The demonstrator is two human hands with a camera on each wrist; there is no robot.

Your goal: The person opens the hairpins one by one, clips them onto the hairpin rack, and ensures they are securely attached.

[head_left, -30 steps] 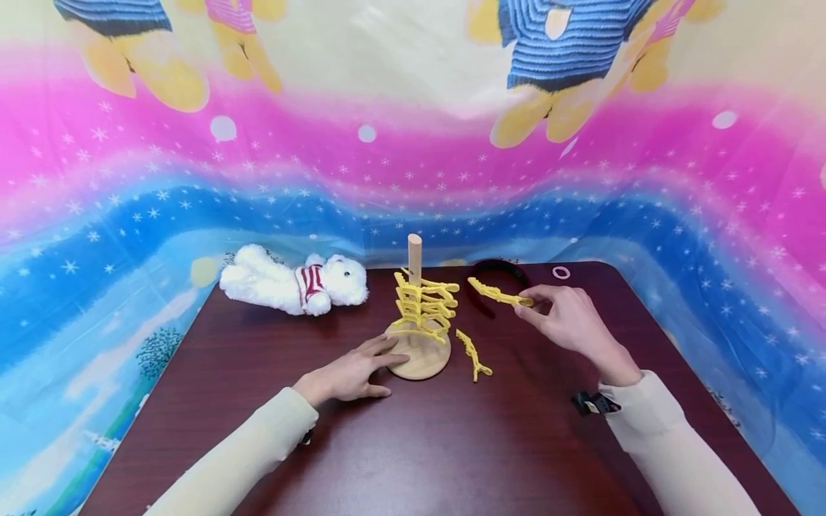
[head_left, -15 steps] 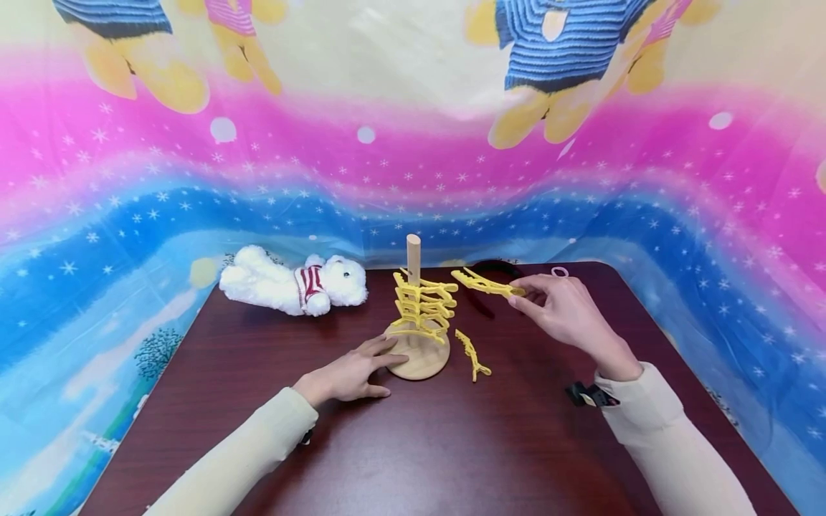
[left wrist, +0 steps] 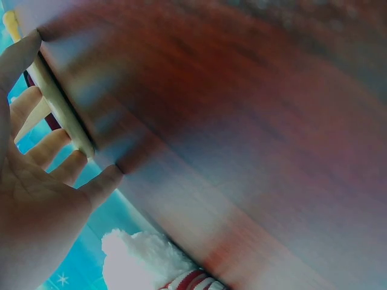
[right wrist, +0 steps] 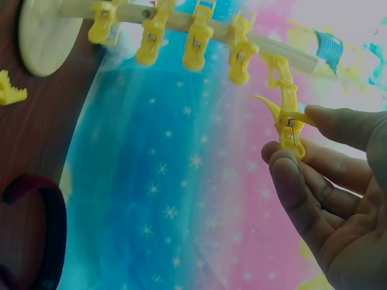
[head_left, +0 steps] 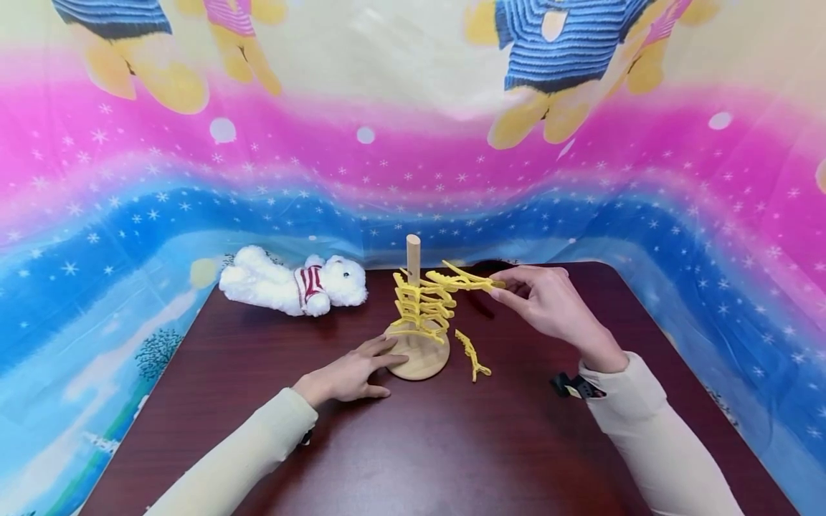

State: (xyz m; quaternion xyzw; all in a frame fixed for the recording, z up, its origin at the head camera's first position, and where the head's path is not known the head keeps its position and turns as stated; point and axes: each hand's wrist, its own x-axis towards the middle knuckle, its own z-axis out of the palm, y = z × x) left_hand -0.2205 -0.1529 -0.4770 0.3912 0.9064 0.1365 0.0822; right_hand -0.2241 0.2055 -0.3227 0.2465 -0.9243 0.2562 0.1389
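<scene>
A yellow hair clip (head_left: 461, 280) is pinched at its tail between the thumb and fingers of my right hand (head_left: 548, 304). The clip's jaws are spread and reach toward a wooden post (head_left: 414, 251); in the right wrist view this clip (right wrist: 290, 124) is beside the post, contact unclear. Several more yellow clips (right wrist: 196, 45) are clamped along the post. My left hand (head_left: 348, 373) lies with spread fingers, its fingertips on the round wooden base (head_left: 419, 365). The left wrist view shows those fingertips at the base's edge (left wrist: 60, 109).
One loose yellow clip (head_left: 473, 356) lies on the dark table (head_left: 413, 444) right of the base. A white plush bear (head_left: 277, 283) in a striped shirt lies at the back left. Behind my right hand is a dark headband (right wrist: 51, 223). A printed cloth (head_left: 413, 165) rises behind the table.
My right hand has moved left with the clip toward the post, and the clip's jaws have opened. The left hand has stayed on the base.
</scene>
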